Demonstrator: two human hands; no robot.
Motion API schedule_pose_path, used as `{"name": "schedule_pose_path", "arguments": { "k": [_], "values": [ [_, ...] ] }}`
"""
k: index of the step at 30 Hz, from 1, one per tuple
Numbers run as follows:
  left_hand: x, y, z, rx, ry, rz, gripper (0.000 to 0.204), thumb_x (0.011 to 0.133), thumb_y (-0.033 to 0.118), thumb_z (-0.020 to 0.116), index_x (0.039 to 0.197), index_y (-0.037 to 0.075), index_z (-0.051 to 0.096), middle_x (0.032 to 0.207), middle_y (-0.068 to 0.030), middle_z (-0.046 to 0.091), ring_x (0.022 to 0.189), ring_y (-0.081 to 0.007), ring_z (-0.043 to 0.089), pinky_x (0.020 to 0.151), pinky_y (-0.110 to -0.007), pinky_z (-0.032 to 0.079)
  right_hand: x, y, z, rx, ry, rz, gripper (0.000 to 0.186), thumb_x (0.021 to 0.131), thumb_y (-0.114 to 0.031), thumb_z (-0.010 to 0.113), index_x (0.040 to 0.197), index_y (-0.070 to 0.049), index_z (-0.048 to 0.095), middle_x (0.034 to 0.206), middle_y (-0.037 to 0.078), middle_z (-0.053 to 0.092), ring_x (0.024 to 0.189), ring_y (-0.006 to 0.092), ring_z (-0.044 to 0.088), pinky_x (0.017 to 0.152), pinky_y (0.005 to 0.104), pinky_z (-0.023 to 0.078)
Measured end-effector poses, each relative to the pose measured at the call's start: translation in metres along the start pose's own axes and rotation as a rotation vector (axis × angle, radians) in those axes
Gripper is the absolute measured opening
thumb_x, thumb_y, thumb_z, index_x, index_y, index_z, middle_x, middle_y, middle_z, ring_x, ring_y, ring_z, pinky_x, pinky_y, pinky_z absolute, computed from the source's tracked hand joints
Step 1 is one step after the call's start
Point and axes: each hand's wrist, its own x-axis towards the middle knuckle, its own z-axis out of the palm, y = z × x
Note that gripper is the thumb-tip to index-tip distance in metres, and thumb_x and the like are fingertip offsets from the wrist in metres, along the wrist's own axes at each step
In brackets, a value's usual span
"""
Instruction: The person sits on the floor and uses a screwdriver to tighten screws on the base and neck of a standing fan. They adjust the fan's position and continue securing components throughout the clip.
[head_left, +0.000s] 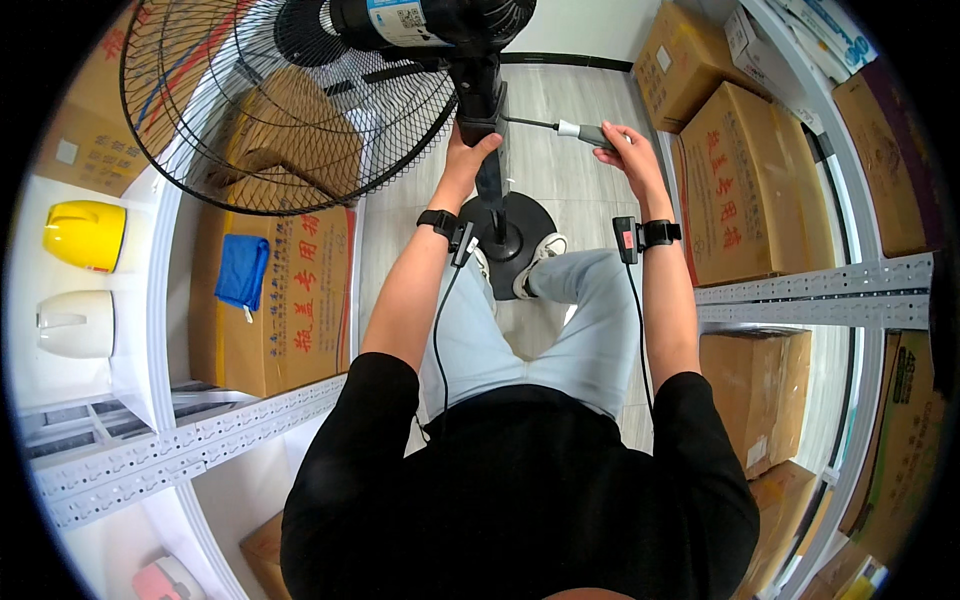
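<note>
A black standing fan (pixel 482 105) rises in front of me, its wire grille (pixel 290 110) facing left and its round base (pixel 520 225) on the floor between my feet. My left hand (pixel 466 158) is closed around the fan's pole just under the motor head. In my right hand (pixel 632 158) is a screwdriver (pixel 590 131) with a grey and white handle, gripped by the fingers. The shaft points left and its tip meets the side of the pole below the head. Whether the tip sits in a screw cannot be made out.
Metal shelving flanks me on both sides. Cardboard boxes (pixel 750 190) fill the right shelves; another box (pixel 310 345) with a blue cloth (pixel 242 270) on top stands left. A yellow kettle-like item (pixel 85 236) and a white one (pixel 78 324) sit on the left shelf.
</note>
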Motion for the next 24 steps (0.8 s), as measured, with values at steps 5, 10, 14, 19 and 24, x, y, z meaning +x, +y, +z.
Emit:
{"name": "schedule_pose_path", "arguments": {
  "k": [5,10,14,19,24],
  "values": [
    [0.0,-0.005,-0.002,-0.032,-0.01,-0.022,0.075,0.076,0.034,0.081,0.134,0.006,0.044,0.121,-0.0022,0.054,0.109,-0.0137,0.049,0.097,-0.028,0.039,-0.01,0.002,0.004,0.092,-0.062,-0.138,0.038,0.088,-0.019,0.072,0.118,0.0,0.058,0.098,0.009,0.066,0.088,0.0162,0.068,0.083,0.0237,0.055],
    [0.002,-0.008,-0.004,0.002,-0.008,-0.001,0.077,0.076,0.037,0.082,0.135,0.006,0.044,0.124,-0.0031,0.054,0.111,-0.0143,0.049,0.098,-0.029,0.038,-0.006,0.003,-0.003,0.054,-0.028,-0.085,0.04,0.087,-0.016,0.073,0.119,0.0,0.057,0.098,0.008,0.066,0.084,0.0149,0.067,0.082,0.0241,0.055],
    [0.001,-0.007,-0.004,-0.013,-0.023,0.02,0.078,0.076,0.038,0.082,0.135,0.006,0.043,0.124,-0.0034,0.054,0.112,-0.0143,0.049,0.099,-0.029,0.037,-0.007,0.005,0.0,0.093,-0.035,-0.143,0.039,0.085,-0.013,0.074,0.118,0.001,0.057,0.097,0.01,0.067,0.082,0.0157,0.068,0.078,0.0247,0.056],
    [-0.002,-0.01,-0.004,-0.021,-0.03,0.005,0.076,0.077,0.038,0.081,0.135,0.006,0.043,0.124,-0.0029,0.054,0.112,-0.0143,0.048,0.1,-0.03,0.037,-0.016,0.023,-0.019,0.243,0.068,-0.139,0.037,0.086,-0.011,0.072,0.117,0.001,0.057,0.095,0.01,0.068,0.08,0.0165,0.068,0.075,0.0255,0.056],
    [-0.015,-0.028,-0.012,0.026,-0.076,-0.03,0.075,0.079,0.036,0.079,0.137,0.006,0.041,0.124,-0.0035,0.053,0.114,-0.0157,0.048,0.101,-0.031,0.036,-0.051,0.067,-0.041,0.224,0.139,-0.089,0.036,0.086,-0.012,0.072,0.117,0.001,0.057,0.093,0.01,0.067,0.079,0.0168,0.068,0.074,0.0261,0.055]
  ]
}}
